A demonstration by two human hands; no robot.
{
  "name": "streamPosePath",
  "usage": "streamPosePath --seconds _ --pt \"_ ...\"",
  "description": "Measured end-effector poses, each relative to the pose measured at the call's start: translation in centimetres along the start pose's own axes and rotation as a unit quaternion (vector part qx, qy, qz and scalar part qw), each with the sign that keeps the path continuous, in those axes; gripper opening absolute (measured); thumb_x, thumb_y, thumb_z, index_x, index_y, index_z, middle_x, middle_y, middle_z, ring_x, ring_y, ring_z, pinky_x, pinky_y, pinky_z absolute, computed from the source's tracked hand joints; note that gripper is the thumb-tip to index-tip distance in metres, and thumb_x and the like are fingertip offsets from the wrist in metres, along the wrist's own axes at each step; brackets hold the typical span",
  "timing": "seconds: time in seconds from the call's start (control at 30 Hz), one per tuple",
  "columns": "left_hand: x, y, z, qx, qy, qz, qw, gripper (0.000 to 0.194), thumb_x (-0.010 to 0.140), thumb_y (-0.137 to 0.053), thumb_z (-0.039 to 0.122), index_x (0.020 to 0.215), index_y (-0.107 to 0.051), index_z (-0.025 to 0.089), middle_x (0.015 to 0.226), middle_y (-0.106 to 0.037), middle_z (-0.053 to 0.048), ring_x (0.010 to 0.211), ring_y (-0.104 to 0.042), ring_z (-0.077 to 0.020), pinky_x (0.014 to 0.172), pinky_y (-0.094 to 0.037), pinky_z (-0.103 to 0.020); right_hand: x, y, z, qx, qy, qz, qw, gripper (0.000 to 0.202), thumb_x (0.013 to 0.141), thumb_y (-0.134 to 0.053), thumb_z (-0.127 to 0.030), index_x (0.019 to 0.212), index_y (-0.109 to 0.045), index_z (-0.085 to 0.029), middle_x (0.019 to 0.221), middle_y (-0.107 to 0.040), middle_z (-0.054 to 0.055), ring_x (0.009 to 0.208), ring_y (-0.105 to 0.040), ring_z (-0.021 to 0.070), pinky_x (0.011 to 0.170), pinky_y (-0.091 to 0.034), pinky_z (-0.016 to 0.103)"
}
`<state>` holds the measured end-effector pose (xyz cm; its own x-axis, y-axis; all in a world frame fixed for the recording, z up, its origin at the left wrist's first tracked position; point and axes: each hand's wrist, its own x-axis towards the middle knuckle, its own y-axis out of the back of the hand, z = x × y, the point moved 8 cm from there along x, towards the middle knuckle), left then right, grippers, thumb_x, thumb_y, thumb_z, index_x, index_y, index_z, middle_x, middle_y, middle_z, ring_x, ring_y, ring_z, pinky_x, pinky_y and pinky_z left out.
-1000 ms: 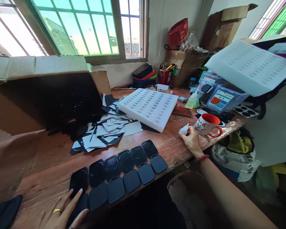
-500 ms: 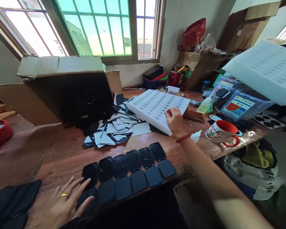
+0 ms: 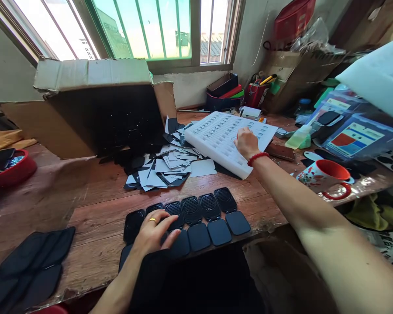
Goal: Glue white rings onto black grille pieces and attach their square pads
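Several black hinged cases (image 3: 208, 206) lie opened in a row near the table's front edge. Over the left part of that row is my left hand (image 3: 155, 230), fingers apart and a ring on one of them, with nothing in its grasp. My right hand (image 3: 246, 141), a red band at its wrist, has its fingers bent together over the right side of a white foam tray (image 3: 212, 146) with rows of slots. Whatever those fingertips hold is too small to make out.
Paper and black scraps (image 3: 173, 168) are heaped left of the tray, before an open cardboard box (image 3: 65, 131). On the right stand a mug (image 3: 317, 176), a bottle (image 3: 298, 137) and plastic boxes (image 3: 353, 137). Black pieces (image 3: 36, 261) lie at the left.
My left hand has shifted right along the row of cases, from the left end. My right hand stays over the foam tray, its fingers now lower on it. The whole view has shifted.
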<state>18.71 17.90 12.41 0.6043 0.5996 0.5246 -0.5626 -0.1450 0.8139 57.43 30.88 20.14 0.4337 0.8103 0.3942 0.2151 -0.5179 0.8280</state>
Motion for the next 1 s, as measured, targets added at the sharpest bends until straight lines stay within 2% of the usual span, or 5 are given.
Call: streamPosePath --seconds 0.17,0.33,0.4,0.67,1.0 --pt "2.9 -4.0 2.2 -0.015 0.014 -0.046 0.999 0.029 0.085 -0.068 0.035 0.108 -0.073 0.019 0.101 -0.062 -0.011 0.100 -0.057 -0.0272 0.089 -0.053 -0.044 -6.4 3.7 -2.1 0.096 0.050 0.021 0.994 0.017 0.085 -0.054 -0.016 0.100 -0.062 -0.015 0.087 -0.066 0.009 0.083 -0.062 0.0216 0.078 -0.048 0.037" --pt "5.1 -7.6 4.3 0.023 0.036 -0.106 0.993 0.043 0.073 -0.080 0.042 0.112 -0.073 0.026 0.113 -0.060 -0.012 0.112 -0.051 -0.0339 0.098 -0.046 -0.055 -14.6 -0.9 -1.4 0.338 -0.049 -0.224 0.913 0.018 0.076 -0.064 -0.033 0.081 -0.066 -0.016 0.070 -0.065 0.002 0.051 -0.055 0.0125 0.051 -0.048 0.027" --pt "5.7 -8.4 5.2 0.033 0.047 -0.127 0.990 0.046 0.074 -0.080 0.044 0.115 -0.072 0.027 0.118 -0.059 -0.013 0.118 -0.048 -0.0356 0.104 -0.040 -0.060 -16.4 -2.4 -0.9 0.357 -0.084 -0.254 0.895 0.019 0.073 -0.065 -0.035 0.079 -0.066 -0.016 0.067 -0.064 0.001 0.049 -0.055 0.0121 0.048 -0.049 0.026" --pt "7.1 -10.1 7.0 0.033 0.068 -0.240 0.968 0.055 0.085 -0.068 0.050 0.136 -0.059 0.030 0.141 -0.051 -0.014 0.136 -0.037 -0.0396 0.113 -0.021 -0.070 -16.9 -4.5 0.5 0.307 -0.103 -0.248 0.913 0.015 0.071 -0.062 -0.029 0.078 -0.068 -0.016 0.070 -0.070 0.004 0.050 -0.059 0.0151 0.044 -0.049 0.026" --pt "7.6 -10.8 7.3 0.053 0.042 -0.230 0.971 0.049 0.090 -0.059 0.055 0.131 -0.063 0.028 0.143 -0.052 -0.013 0.138 -0.034 -0.0404 0.112 -0.019 -0.072 -16.9 -3.3 -0.2 0.183 -0.005 -0.182 0.966 0.016 0.077 -0.059 -0.019 0.067 -0.071 -0.020 0.079 -0.075 0.008 0.079 -0.067 0.0240 0.077 -0.050 0.033"
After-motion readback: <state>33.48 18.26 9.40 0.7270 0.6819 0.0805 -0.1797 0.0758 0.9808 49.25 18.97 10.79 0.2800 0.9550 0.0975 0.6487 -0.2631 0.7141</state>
